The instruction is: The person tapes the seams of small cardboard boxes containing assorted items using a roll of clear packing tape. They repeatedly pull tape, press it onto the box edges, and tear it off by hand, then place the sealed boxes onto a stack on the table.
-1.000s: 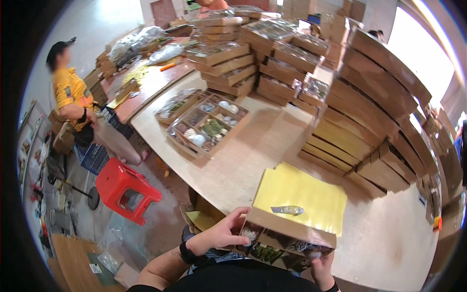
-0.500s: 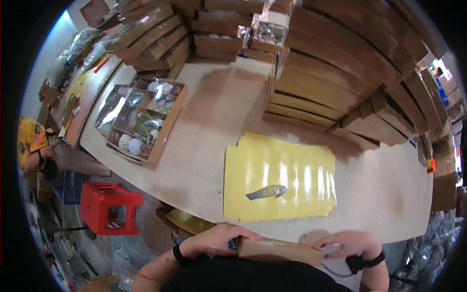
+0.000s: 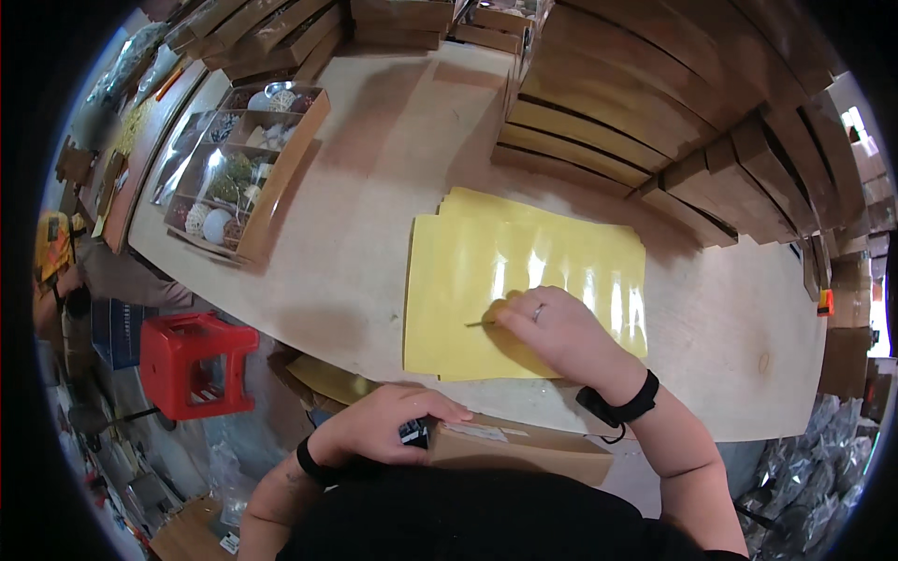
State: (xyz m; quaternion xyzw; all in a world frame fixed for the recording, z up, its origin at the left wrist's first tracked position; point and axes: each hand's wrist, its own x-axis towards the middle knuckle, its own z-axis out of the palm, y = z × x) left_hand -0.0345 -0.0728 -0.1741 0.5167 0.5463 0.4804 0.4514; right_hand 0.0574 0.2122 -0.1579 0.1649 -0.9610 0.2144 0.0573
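My right hand [image 3: 571, 341], wearing a ring and a black wristband, is over the stack of glossy yellow sheets [image 3: 458, 271]. Its fingers are pinched on a small, flat blade-like tool [image 3: 479, 323], whose thin dark end sticks out to the left. Most of the tool is hidden by the fingers. At the near table edge, my left hand [image 3: 393, 423] is closed around the left end of a long brown cardboard box [image 3: 524, 451] close to my body. A small black item [image 3: 413, 432] with white marks shows between thumb and fingers; its kind is unclear.
A divided box of decorative balls [image 3: 253, 168] under a clear cover lies at the left of the table. Tall stacks of cardboard boxes [image 3: 645, 84] stand at the back right. A red plastic stool [image 3: 196, 365] is on the floor at left. Another person's arm [image 3: 70, 280] shows at far left.
My right hand has left the cardboard box, reached forward to the yellow sheets and taken hold of the small tool lying there. The left hand has stayed on the box.
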